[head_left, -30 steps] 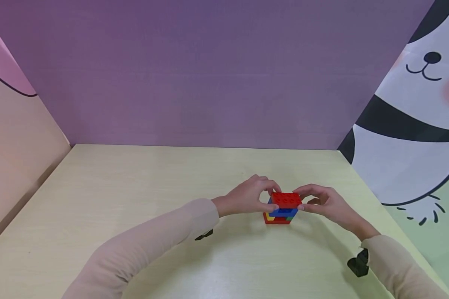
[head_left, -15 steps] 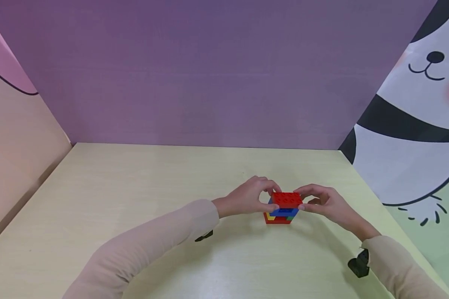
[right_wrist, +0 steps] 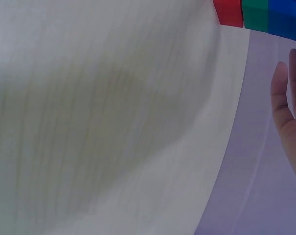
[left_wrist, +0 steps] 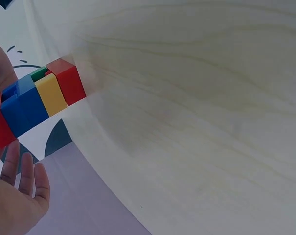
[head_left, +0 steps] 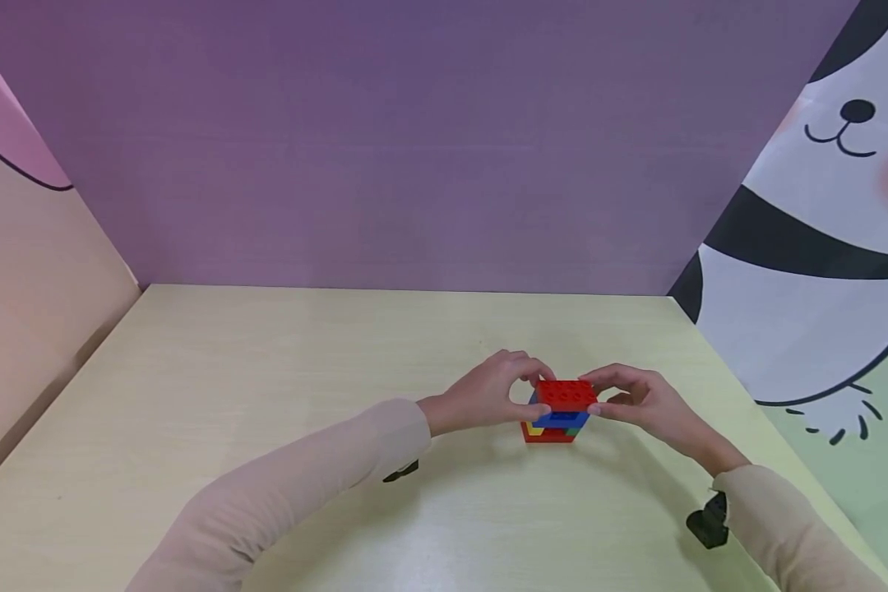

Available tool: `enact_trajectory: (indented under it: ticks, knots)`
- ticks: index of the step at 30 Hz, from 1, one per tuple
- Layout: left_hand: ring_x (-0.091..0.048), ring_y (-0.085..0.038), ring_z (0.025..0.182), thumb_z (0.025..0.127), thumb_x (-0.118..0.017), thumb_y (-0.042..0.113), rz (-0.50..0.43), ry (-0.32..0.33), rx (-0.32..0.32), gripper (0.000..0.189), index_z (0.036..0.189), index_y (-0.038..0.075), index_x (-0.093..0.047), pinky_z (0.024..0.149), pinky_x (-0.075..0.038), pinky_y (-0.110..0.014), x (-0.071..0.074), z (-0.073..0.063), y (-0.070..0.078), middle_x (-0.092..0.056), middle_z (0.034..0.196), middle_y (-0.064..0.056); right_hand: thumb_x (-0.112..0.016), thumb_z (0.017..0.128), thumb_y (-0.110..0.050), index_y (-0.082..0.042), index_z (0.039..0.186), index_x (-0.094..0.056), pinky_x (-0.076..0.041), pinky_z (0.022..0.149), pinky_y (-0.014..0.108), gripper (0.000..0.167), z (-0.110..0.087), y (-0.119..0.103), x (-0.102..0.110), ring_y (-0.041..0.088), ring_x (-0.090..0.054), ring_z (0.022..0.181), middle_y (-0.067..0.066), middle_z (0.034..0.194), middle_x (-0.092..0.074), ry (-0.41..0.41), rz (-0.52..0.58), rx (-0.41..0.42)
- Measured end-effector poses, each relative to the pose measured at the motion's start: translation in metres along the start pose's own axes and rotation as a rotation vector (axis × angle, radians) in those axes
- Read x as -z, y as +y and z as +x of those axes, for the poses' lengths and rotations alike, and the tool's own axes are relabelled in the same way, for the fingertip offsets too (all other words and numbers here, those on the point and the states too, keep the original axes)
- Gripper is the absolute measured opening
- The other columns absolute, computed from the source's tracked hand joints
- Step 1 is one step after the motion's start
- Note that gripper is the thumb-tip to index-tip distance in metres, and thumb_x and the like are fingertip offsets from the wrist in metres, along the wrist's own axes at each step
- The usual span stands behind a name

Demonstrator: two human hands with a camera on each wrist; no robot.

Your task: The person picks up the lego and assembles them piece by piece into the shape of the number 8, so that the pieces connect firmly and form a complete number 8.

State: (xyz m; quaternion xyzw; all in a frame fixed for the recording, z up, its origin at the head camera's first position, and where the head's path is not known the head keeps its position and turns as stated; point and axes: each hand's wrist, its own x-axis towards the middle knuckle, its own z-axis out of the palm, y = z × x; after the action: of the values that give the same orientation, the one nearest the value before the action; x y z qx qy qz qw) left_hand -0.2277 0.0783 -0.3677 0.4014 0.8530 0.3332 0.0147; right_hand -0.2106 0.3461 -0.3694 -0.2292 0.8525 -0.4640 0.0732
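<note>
A small tower of toy building bricks stands upright on the table. Its bottom is a red brick (head_left: 548,438); a yellow brick (left_wrist: 51,95) and a green brick (right_wrist: 255,17) sit at either side of the layer above. Over them come blue bricks (left_wrist: 24,107), and a studded red brick (head_left: 566,395) tops the stack. My left hand (head_left: 497,390) pinches the top red brick's left end, thumb in front and fingers behind. At its right end my right hand (head_left: 640,399) pinches the same brick likewise. The back of the tower is hidden in the head view.
The tower stands on the right part of the pale wooden table (head_left: 266,370). A purple wall panel (head_left: 414,164) rises behind the far edge. Along the right runs a panel with a panda drawing (head_left: 807,329), and a pale panel (head_left: 37,312) borders the left.
</note>
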Motion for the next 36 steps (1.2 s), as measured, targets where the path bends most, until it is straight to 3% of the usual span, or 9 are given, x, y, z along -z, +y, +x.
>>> enact_trajectory:
  ticks: [12, 25, 36]
  knots:
    - [-0.046, -0.005, 0.103, 0.078, -0.07, 0.037, -0.002, 0.079, -0.033, 0.044, 0.118, 0.024, -0.055, 0.081, -0.045, -0.02, -0.0066, -0.0056, -0.0038, -0.057, 0.107, 0.009, -0.064, 0.084, -0.011, -0.005, 0.121, -0.053, -0.053, 0.075, 0.027, 0.039, -0.0006, 0.0017, -0.0002, 0.009, -0.057, 0.098, -0.009, 0.111, -0.058, 0.01, 0.005, -0.011]
    - [-0.048, -0.007, 0.103, 0.078, -0.071, 0.034, -0.038, 0.085, -0.016, 0.044, 0.118, 0.024, -0.055, 0.08, -0.044, -0.019, -0.0066, -0.0079, -0.0022, -0.058, 0.107, 0.009, -0.066, 0.083, -0.015, -0.007, 0.127, -0.049, -0.053, 0.076, 0.027, 0.048, -0.0025, -0.0002, -0.0023, 0.009, -0.056, 0.099, -0.011, 0.114, -0.058, 0.018, -0.015, -0.033]
    - [-0.049, -0.008, 0.102, 0.078, -0.071, 0.033, -0.055, 0.105, -0.025, 0.044, 0.118, 0.024, -0.055, 0.08, -0.044, -0.019, -0.0085, -0.0069, -0.0029, -0.059, 0.107, 0.008, -0.065, 0.083, -0.012, -0.005, 0.124, -0.05, -0.053, 0.077, 0.026, 0.044, -0.0043, -0.0016, -0.0037, 0.009, -0.057, 0.1, -0.011, 0.113, -0.058, 0.036, -0.002, -0.003]
